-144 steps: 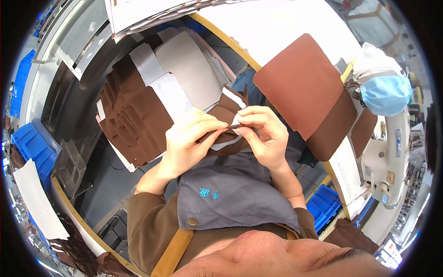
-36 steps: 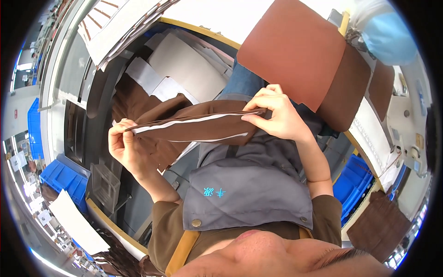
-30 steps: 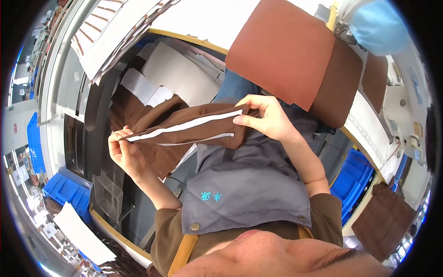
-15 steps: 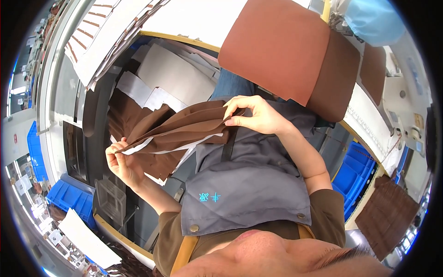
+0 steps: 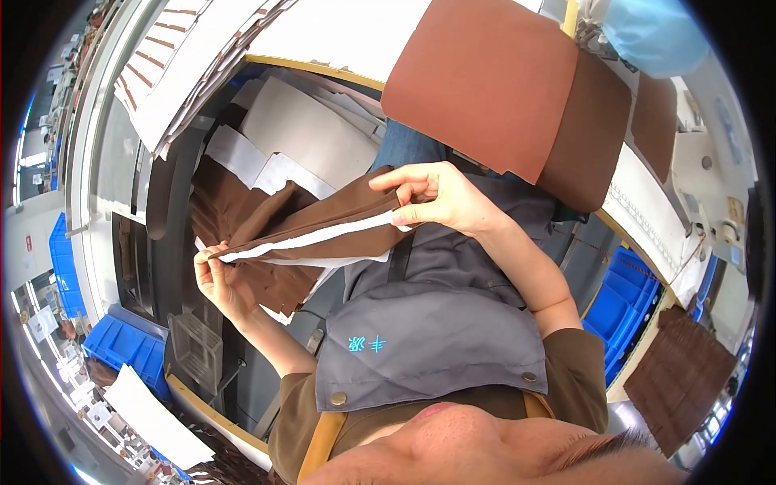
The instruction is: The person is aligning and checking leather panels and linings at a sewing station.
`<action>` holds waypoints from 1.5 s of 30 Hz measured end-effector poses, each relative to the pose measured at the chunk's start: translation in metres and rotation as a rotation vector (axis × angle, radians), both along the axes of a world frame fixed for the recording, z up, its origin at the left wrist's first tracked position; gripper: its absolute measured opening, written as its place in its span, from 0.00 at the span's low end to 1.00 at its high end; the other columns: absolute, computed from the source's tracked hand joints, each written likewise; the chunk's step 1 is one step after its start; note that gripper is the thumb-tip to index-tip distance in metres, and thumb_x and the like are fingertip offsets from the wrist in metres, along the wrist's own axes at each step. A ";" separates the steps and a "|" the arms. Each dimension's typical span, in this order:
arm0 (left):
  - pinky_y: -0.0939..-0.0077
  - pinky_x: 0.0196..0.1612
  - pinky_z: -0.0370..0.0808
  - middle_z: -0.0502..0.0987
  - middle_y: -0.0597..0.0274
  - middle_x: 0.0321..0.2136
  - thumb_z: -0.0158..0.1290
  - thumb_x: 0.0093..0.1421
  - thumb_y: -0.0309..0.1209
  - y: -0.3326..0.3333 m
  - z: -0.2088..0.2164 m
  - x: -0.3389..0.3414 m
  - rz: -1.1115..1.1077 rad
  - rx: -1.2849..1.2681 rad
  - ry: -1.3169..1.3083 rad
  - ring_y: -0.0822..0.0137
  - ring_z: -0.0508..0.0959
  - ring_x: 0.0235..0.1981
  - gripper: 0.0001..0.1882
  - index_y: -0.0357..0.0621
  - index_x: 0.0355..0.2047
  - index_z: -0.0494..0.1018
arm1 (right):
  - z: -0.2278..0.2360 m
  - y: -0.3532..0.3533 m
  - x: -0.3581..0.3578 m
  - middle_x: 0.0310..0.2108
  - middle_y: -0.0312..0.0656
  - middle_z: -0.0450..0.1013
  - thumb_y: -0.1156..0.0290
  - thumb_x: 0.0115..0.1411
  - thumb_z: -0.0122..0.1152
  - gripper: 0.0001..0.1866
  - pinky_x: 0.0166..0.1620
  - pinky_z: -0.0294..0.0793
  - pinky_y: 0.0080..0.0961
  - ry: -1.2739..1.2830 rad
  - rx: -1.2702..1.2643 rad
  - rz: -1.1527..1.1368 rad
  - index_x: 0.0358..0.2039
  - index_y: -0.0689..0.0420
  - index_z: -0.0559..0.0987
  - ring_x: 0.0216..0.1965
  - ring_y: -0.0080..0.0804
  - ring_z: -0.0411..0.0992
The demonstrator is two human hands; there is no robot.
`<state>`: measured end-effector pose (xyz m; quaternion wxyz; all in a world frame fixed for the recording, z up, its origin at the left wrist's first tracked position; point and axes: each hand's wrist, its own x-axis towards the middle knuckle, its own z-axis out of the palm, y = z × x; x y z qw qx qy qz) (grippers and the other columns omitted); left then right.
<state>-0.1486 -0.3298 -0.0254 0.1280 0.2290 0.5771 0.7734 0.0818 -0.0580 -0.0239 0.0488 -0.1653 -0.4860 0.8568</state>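
A folded piece of brown fabric (image 5: pixel 339 208) with a white strip (image 5: pixel 315 234) along its edge is stretched between my hands, above my lap. My left hand (image 5: pixel 220 279) pinches its left end between thumb and fingers. At the right end, my right hand (image 5: pixel 440 198) grips the fabric with the thumb on the near side and the fingers bent over the top edge. More brown fabric (image 5: pixel 222 198) lies beneath and to the left, next to white sheets. The grey apron (image 5: pixel 436 323) covers my front and lap.
Reddish-brown (image 5: pixel 477 89) and dark brown panels (image 5: pixel 586 133) overlap on the white table ahead. Pale boards (image 5: pixel 303 133) lean in the recess. Blue bins stand at left (image 5: pixel 129 347) and right (image 5: pixel 622 299). A stack of white sheets (image 5: pixel 174 61) hangs over the upper left edge.
The fabric is drawn straighter, and its white strip now shows as one long band. My right fingers have shifted along the edge; my left hand has moved slightly right.
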 end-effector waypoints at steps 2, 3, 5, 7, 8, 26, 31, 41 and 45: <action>0.65 0.55 0.64 0.72 0.62 0.31 0.51 0.59 0.25 -0.001 -0.005 -0.002 -0.020 0.021 -0.046 0.68 0.74 0.37 0.05 0.39 0.34 0.68 | 0.001 0.000 0.001 0.22 0.30 0.69 0.78 0.50 0.65 0.13 0.32 0.67 0.14 0.024 0.019 -0.009 0.38 0.64 0.77 0.27 0.14 0.66; 0.65 0.55 0.64 0.72 0.62 0.31 0.51 0.59 0.25 -0.003 -0.007 -0.002 -0.017 0.020 -0.042 0.68 0.74 0.37 0.05 0.39 0.34 0.68 | 0.002 0.000 0.002 0.23 0.31 0.70 0.77 0.51 0.64 0.11 0.31 0.67 0.14 0.054 0.036 -0.015 0.36 0.64 0.78 0.26 0.14 0.67; 0.69 0.51 0.68 0.72 0.62 0.35 0.48 0.62 0.29 -0.008 -0.011 -0.005 -0.070 0.020 -0.011 0.64 0.73 0.43 0.07 0.39 0.38 0.68 | 0.004 -0.002 0.002 0.23 0.32 0.71 0.77 0.52 0.64 0.09 0.31 0.67 0.14 0.087 0.051 -0.017 0.34 0.64 0.78 0.26 0.14 0.67; 0.69 0.51 0.68 0.73 0.62 0.35 0.48 0.62 0.30 -0.009 -0.015 -0.008 -0.075 0.020 -0.019 0.64 0.73 0.43 0.08 0.40 0.38 0.68 | 0.004 -0.003 0.002 0.24 0.34 0.73 0.76 0.54 0.62 0.07 0.31 0.67 0.14 0.108 0.111 -0.021 0.31 0.65 0.77 0.26 0.15 0.68; 0.68 0.50 0.69 0.73 0.62 0.35 0.48 0.62 0.30 -0.010 -0.017 -0.009 -0.078 0.020 -0.026 0.64 0.73 0.43 0.08 0.40 0.39 0.68 | 0.005 -0.003 0.002 0.24 0.34 0.73 0.76 0.54 0.62 0.07 0.31 0.67 0.14 0.108 0.111 -0.023 0.31 0.65 0.77 0.26 0.15 0.68; 0.75 0.46 0.69 0.74 0.60 0.34 0.51 0.59 0.25 0.012 -0.025 0.004 -0.081 0.130 -0.149 0.67 0.74 0.39 0.06 0.40 0.37 0.70 | 0.016 -0.005 0.009 0.22 0.38 0.72 0.74 0.51 0.65 0.08 0.27 0.69 0.17 0.101 0.493 -0.199 0.26 0.65 0.77 0.23 0.17 0.69; 0.75 0.45 0.69 0.74 0.60 0.34 0.51 0.59 0.24 0.015 -0.021 0.010 -0.073 0.153 -0.165 0.68 0.75 0.38 0.05 0.40 0.37 0.70 | 0.018 -0.003 0.009 0.23 0.37 0.72 0.75 0.51 0.65 0.07 0.27 0.68 0.16 0.050 0.460 -0.163 0.27 0.65 0.78 0.24 0.17 0.68; 0.79 0.40 0.66 0.71 0.62 0.30 0.54 0.56 0.23 0.027 -0.005 0.035 0.057 0.113 0.021 0.69 0.70 0.34 0.05 0.40 0.32 0.69 | 0.002 0.009 0.020 0.25 0.38 0.74 0.84 0.51 0.60 0.04 0.32 0.69 0.16 0.136 0.503 -0.282 0.29 0.68 0.78 0.26 0.20 0.70; 0.81 0.39 0.67 0.72 0.61 0.30 0.54 0.56 0.21 0.029 0.002 0.043 0.034 0.127 0.047 0.70 0.71 0.33 0.05 0.39 0.32 0.69 | -0.003 0.013 0.022 0.22 0.39 0.71 0.84 0.51 0.59 0.02 0.29 0.65 0.17 0.181 0.417 -0.298 0.27 0.69 0.77 0.24 0.20 0.67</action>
